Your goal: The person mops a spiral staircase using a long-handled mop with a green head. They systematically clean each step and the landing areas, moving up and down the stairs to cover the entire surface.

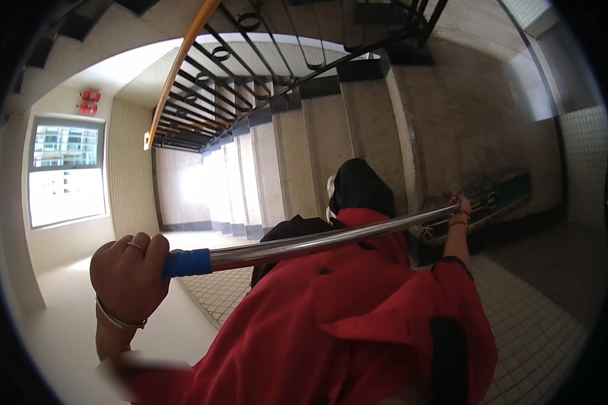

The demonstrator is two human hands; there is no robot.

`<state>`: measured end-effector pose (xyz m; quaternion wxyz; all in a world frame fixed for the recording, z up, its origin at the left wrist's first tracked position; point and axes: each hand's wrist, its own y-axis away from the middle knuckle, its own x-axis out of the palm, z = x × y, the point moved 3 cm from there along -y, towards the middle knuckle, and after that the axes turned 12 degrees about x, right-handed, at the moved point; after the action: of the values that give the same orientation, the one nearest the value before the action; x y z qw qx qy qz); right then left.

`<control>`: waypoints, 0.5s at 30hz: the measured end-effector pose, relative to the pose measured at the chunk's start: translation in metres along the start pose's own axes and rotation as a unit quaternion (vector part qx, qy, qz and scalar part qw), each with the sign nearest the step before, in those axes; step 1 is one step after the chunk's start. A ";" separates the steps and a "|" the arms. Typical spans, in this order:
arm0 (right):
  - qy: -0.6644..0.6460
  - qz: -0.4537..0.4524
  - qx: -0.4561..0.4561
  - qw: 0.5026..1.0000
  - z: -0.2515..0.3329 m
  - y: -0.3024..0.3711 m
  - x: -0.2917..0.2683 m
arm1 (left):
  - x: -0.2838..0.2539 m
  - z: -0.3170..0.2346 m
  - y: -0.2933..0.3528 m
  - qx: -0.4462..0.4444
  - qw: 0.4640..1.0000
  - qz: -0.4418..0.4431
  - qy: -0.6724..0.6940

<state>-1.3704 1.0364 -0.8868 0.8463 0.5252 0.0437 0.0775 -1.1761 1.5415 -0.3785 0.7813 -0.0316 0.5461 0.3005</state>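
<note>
A long dust mop with a shiny metal pole (317, 238) slants across the front of my body. My left hand (132, 273) is closed around the pole's end, beside its blue grip sleeve (188, 263). Toward the other end, my right hand (460, 208) wraps the pole close to the mop's wide dark green head (510, 194). Loose pale strands hang from that head's near edge. The head is at the right, over the stair landing; whether it touches the floor I cannot tell. Part of it is hidden behind my right hand and the pole.
Stone stairs (287, 158) with dark edges descend leftward from the landing (466, 121). A black metal railing (233, 74) with a wooden handrail (175, 81) runs along their far side. A bright window (67, 172) is at the left. Beside my body stands a tiled wall (520, 317).
</note>
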 end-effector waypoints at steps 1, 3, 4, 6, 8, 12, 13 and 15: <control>0.017 -0.006 0.006 1.000 0.002 0.005 0.003 | 0.002 0.005 -0.003 0.004 1.000 0.005 0.006; 0.007 -0.006 0.013 1.000 0.005 0.000 0.001 | 0.009 0.017 -0.010 0.006 1.000 0.014 0.028; -0.019 0.039 0.022 0.999 0.006 -0.021 -0.005 | 0.012 0.023 -0.016 0.008 0.999 0.018 0.037; -0.067 -0.006 0.023 0.997 0.005 -0.037 -0.003 | 0.023 0.035 -0.032 0.001 0.999 0.027 0.037; -0.028 -0.013 0.025 0.999 0.006 -0.054 -0.001 | 0.038 0.049 -0.055 0.003 0.999 0.038 0.029; -0.016 -0.095 0.021 0.995 0.003 -0.035 0.031 | 0.077 0.081 -0.114 0.021 0.998 0.047 0.020; -0.016 -0.130 0.025 0.991 0.006 -0.040 0.041 | 0.086 0.086 -0.126 0.021 0.998 0.049 0.023; 0.024 -0.170 0.036 0.985 0.010 -0.030 0.069 | 0.103 0.102 -0.141 -0.002 0.997 0.055 0.062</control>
<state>-1.2983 1.0264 -0.9087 0.8262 0.5385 0.1555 -0.0562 -0.9974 1.5099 -0.4667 0.7282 -0.0215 0.5936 0.3419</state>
